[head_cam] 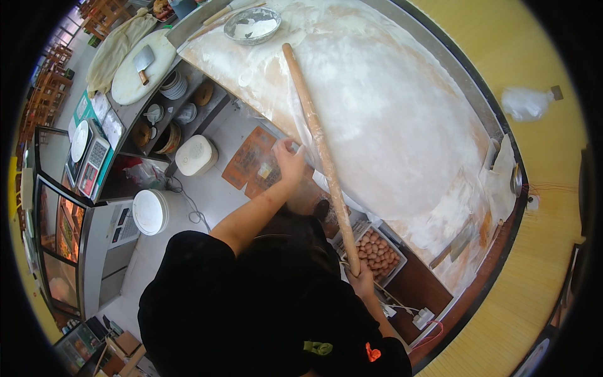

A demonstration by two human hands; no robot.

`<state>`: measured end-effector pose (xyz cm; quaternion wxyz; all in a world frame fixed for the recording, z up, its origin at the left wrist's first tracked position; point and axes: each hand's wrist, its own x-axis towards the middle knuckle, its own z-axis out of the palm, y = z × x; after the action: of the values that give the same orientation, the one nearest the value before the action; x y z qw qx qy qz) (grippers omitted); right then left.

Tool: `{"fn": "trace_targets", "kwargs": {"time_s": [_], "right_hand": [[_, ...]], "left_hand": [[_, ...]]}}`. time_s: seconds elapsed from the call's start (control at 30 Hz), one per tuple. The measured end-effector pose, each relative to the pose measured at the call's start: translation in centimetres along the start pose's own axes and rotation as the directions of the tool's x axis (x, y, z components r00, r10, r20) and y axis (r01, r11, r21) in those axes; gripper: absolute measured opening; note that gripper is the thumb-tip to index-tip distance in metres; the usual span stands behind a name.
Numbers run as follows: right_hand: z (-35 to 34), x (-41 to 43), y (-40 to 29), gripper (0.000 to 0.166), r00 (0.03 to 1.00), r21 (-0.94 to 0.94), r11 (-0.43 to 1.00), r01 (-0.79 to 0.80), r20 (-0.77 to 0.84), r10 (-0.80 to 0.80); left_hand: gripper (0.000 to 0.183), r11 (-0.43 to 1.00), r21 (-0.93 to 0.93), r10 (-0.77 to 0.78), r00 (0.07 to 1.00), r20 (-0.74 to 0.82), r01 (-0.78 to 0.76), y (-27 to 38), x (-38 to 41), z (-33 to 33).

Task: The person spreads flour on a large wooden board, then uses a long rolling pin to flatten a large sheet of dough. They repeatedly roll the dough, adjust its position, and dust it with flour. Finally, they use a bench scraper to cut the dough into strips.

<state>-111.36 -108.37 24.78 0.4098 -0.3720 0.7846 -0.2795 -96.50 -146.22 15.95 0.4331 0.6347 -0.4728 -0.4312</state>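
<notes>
A large thin sheet of dough (395,127), dusted with flour, covers much of the worktable before me. Its near edge hangs over the table's front edge. A long wooden rolling pin (316,127) lies slantwise across the sheet, its far end resting near the flour bowl. My right hand (362,282) grips the pin's near end, beyond the table edge and above a crate of eggs. My left hand (289,162) is at the front edge with fingers curled, close beside the hanging dough. Whether its fingertips pinch the dough cannot be told.
A metal bowl of flour (253,26) stands at the far left of the table. A dough cutter (459,245) lies at the right. The egg crate (379,252) sits below the edge. Leftward are a cleaver (143,61) on a round board, a scale (92,160) and a white bucket (150,212).
</notes>
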Motion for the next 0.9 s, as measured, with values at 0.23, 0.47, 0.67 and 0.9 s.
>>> {"fn": "trace_targets", "kwargs": {"time_s": [0.23, 0.47, 0.67, 0.9], "right_hand": [[-10.7, 1.6, 3.3, 0.028, 0.994, -0.351, 0.934, 0.067, -0.058, -0.093], [-19.2, 6.6, 5.8, 0.028, 0.965, -0.477, 0.861, 0.175, -0.092, -0.247], [-24.4, 12.2, 5.8, 0.027, 0.961, -0.539, 0.804, 0.253, 0.042, -0.274], [-28.7, 21.2, 6.3, 0.029, 0.912, -0.691, 0.61, 0.388, 0.194, -0.361]], "left_hand": [[0.058, 0.826, 0.562, 0.089, 0.973, -0.213, 0.047, 7.9, 5.4, 3.0], [0.028, 0.728, 0.685, 0.276, 0.908, -0.314, 0.016, 5.8, 8.1, 3.5], [0.015, 0.986, 0.116, -0.042, 0.846, -0.532, 0.122, 5.9, 10.5, 2.1], [0.029, 0.988, -0.086, -0.156, 0.83, -0.536, 0.129, 3.8, 10.2, 1.0]]}}
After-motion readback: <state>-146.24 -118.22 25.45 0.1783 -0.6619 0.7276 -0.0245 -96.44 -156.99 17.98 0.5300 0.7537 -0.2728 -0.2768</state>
